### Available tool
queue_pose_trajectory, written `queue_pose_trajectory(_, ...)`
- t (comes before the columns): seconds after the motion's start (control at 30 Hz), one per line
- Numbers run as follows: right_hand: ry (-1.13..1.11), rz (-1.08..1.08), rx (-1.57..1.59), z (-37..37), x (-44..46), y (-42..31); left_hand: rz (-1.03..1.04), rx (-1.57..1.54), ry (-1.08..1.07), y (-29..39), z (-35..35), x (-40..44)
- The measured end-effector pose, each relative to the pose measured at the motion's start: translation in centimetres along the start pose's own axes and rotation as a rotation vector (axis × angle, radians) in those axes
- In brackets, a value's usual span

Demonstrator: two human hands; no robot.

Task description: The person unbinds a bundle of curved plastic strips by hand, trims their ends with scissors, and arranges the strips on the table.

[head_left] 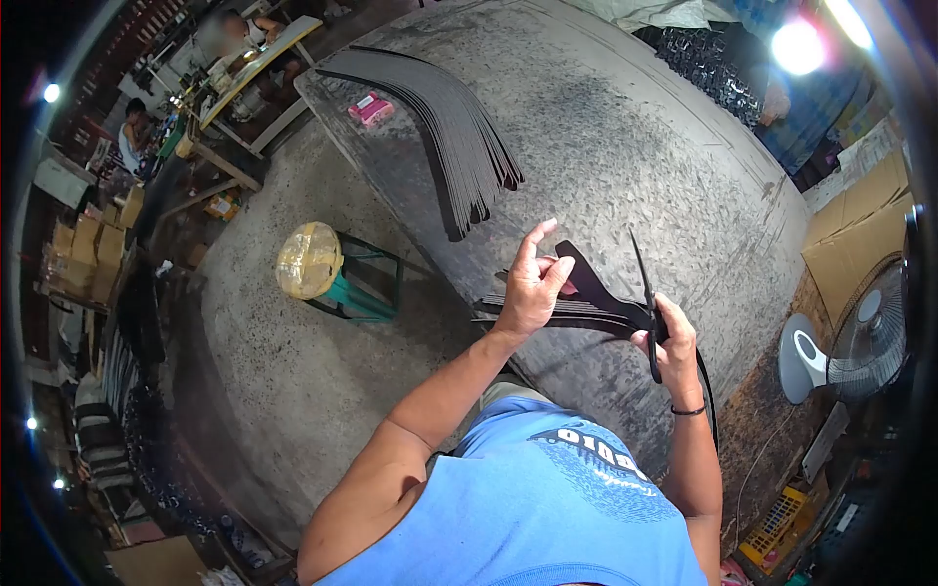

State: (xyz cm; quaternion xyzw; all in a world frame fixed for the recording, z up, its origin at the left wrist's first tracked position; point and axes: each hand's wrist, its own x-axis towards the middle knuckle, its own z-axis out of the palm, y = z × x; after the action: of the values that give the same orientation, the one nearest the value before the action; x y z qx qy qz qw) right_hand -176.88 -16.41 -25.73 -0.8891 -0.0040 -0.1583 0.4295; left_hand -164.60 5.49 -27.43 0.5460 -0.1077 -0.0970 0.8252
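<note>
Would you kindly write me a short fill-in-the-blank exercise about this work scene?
The scissors are in the person's ____ hand.
The upper end of the dark strip is pinched by the ____ hand.
The person's shirt is coloured ____.
The small packet on the table is mostly coloured ____.

Missing words: right; left; blue; pink.

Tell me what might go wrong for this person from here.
The right hand holds what looks like scissors, the point bare and not far from the left hand, so a slip might nick a finger. The dark strip pinched in the left hand could bend and be cut crooked. The strips beneath lie near the table's edge and might be knocked off.
</note>
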Motion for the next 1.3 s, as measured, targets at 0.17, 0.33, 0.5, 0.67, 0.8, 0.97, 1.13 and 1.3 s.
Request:
queue_pose_trajectory(0.17,0.014,0.080,0.044,-1.7,-1.1,0.0,0.018,0.132,-0.109,-0.5,0.4,0.8)
queue_pose_trajectory(0.33,0.027,0.100,0.097,-1.7,-1.9,0.6,-0.017,0.059,-0.087,0.3,1.7,0.7)
queue_pose_trajectory(0.5,0.039,0.060,0.007,-2.8,-1.8,-0.7,-0.097,-0.347,-0.131,-1.3,4.3,2.5)
queue_pose_trajectory(0.67,-0.062,-0.026,-0.311,-8.7,-1.7,-3.9,-0.133,-0.194,-0.360,-0.7,6.6,1.5)
queue_pose_trajectory(0.8,-0.108,-0.020,-0.496,-11.6,-2.4,-5.5,-0.132,-0.088,-0.474,-1.9,6.4,1.0)
queue_pose_trajectory(0.97,-0.125,-0.042,-0.567,-11.7,-2.8,-6.2,-0.105,-0.034,-0.493,-2.0,6.8,0.4)
queue_pose_trajectory(1.13,-0.137,-0.075,-0.589,-11.3,-2.6,-6.7,-0.053,-0.025,-0.520,-1.2,6.8,0.0)
queue_pose_trajectory(1.3,-0.159,-0.084,-0.585,-11.3,-2.4,-7.0,-0.111,-0.051,-0.539,-0.9,6.6,-0.2)
